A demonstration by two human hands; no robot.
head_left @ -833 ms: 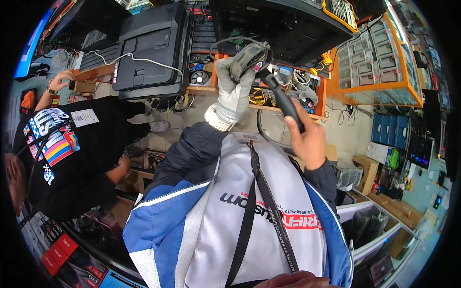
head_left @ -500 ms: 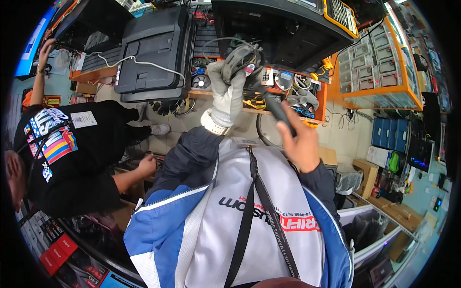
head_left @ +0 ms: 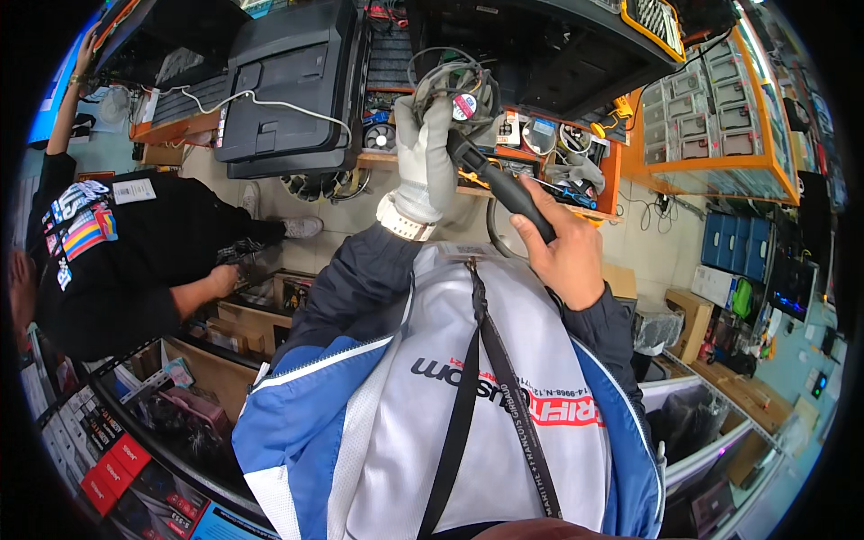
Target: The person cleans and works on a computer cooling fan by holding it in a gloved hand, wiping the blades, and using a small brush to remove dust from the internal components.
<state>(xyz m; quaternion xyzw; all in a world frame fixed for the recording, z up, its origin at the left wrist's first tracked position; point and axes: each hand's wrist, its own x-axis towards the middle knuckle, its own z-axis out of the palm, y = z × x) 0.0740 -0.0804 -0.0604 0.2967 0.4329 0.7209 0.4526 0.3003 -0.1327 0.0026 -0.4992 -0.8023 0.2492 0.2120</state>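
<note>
My left hand (head_left: 423,153), in a pale grey glove, is closed round a dark, round fan-like part (head_left: 483,99) with a small round white-and-pink label and a thin looped cable. It holds this part up in front of a drawer. My bare right hand (head_left: 569,255) grips a black long-handled tool (head_left: 510,191), whose far end reaches up to the lower edge of the fan-like part. Whether that end touches the part, and what kind of tip it has, I cannot tell.
Behind my hands, an open drawer (head_left: 616,180) holds cables and small parts. A black computer case (head_left: 540,63) stands above it, with a black printer (head_left: 288,90) to the left. An orange-framed cabinet (head_left: 711,171) is at right. A person in black (head_left: 117,279) works at left.
The tool in my right hand has moved up and left, its end now at the fan-like part. That part has turned, showing its label more fully. The person at left has shifted.
</note>
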